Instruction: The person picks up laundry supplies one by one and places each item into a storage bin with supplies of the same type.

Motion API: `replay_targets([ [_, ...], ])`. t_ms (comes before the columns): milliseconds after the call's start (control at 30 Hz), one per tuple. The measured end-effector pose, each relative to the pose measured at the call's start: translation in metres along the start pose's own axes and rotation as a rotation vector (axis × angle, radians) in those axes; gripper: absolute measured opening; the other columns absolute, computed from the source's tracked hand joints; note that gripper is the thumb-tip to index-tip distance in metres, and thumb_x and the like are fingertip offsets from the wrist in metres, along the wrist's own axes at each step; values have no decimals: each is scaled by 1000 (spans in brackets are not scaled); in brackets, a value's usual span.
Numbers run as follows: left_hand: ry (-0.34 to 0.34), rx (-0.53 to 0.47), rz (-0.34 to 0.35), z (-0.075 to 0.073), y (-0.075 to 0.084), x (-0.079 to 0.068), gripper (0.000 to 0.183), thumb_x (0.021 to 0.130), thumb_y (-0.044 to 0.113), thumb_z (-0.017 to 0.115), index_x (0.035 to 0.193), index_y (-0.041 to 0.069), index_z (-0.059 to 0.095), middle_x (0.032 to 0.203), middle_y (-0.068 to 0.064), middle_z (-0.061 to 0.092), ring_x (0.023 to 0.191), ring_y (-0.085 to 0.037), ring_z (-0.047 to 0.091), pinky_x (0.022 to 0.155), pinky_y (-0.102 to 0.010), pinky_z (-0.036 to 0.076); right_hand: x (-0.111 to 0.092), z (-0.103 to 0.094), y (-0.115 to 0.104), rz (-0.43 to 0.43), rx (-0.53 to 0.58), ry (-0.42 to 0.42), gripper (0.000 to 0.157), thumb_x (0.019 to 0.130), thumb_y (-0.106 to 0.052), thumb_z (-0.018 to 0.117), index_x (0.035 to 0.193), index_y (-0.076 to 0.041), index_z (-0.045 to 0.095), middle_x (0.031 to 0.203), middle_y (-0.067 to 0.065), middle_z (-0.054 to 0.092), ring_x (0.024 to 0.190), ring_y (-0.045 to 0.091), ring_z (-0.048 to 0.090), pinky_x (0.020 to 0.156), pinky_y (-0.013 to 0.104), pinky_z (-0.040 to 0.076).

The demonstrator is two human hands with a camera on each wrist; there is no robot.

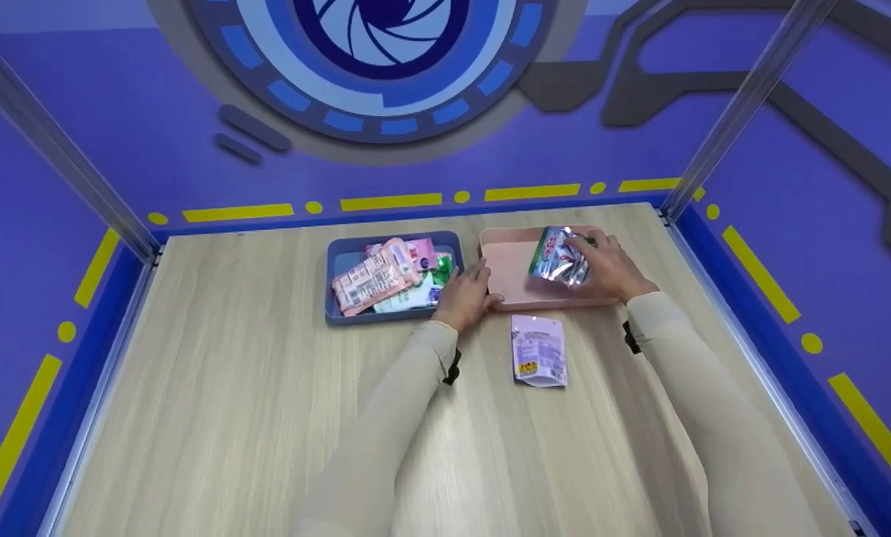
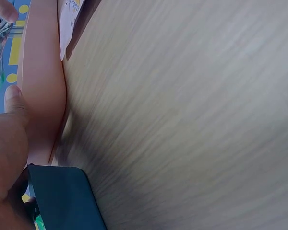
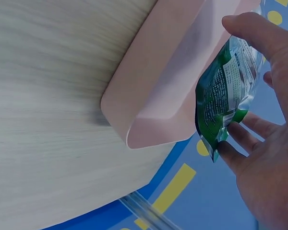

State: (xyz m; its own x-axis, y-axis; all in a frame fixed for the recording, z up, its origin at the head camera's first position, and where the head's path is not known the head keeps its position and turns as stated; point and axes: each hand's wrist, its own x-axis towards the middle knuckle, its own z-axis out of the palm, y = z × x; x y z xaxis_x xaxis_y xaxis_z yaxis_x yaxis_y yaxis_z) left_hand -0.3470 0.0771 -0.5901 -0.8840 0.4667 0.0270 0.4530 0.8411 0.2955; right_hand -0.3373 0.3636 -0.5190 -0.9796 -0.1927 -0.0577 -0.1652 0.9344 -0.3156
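In the head view my right hand (image 1: 611, 267) grips a silver and green foil pouch (image 1: 561, 257) above the pink tray (image 1: 507, 272). The right wrist view shows the pouch's printed green side (image 3: 215, 98) between thumb and fingers. My left hand (image 1: 464, 298) rests between the two trays, its fingers extended along the pink tray's left side. The left thumb touches that tray's outer wall (image 2: 43, 96) in the left wrist view. A lilac pouch (image 1: 539, 350) lies flat on the table just in front of the pink tray.
Left of the pink tray stands a blue tray (image 1: 332, 274) holding several packs, among them a pink printed pack (image 1: 374, 280) lying on top. Both trays stand near the back of the wooden table (image 1: 244, 388). Purple panels (image 1: 102, 134) enclose the table at the back and sides.
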Motion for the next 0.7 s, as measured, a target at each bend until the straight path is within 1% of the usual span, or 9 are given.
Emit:
replay_targets([
  [167,11,-6,4,2,-2,2,65,100,50,59,146,6,50,165,-11,35,148,-24,39,124,-49,23,4,3,6,1,-5,10,90,80,-25,89,156,-16,43,163,21,25,135,46,34,108,67,39],
  [300,19,0,11,4,-2,2,63,100,49,60,144,6,51,164,-11,36,148,-23,40,124,-49,24,7,6,12,21,6,9,89,80,-29,89,155,-17,43,163,20,25,137,46,33,108,68,39],
  [567,15,-5,7,2,-1,0,63,100,49,60,144,6,50,164,-11,36,148,-24,39,124,-49,23,14,12,18,97,47,-17,91,79,-22,89,157,-17,41,164,20,22,141,45,29,112,68,34],
  [700,11,-10,9,1,0,0,64,100,49,61,145,6,50,164,-12,36,148,-24,39,125,-49,22,18,16,19,115,56,-25,93,80,-22,89,158,-18,39,164,21,21,142,45,28,113,67,33],
])
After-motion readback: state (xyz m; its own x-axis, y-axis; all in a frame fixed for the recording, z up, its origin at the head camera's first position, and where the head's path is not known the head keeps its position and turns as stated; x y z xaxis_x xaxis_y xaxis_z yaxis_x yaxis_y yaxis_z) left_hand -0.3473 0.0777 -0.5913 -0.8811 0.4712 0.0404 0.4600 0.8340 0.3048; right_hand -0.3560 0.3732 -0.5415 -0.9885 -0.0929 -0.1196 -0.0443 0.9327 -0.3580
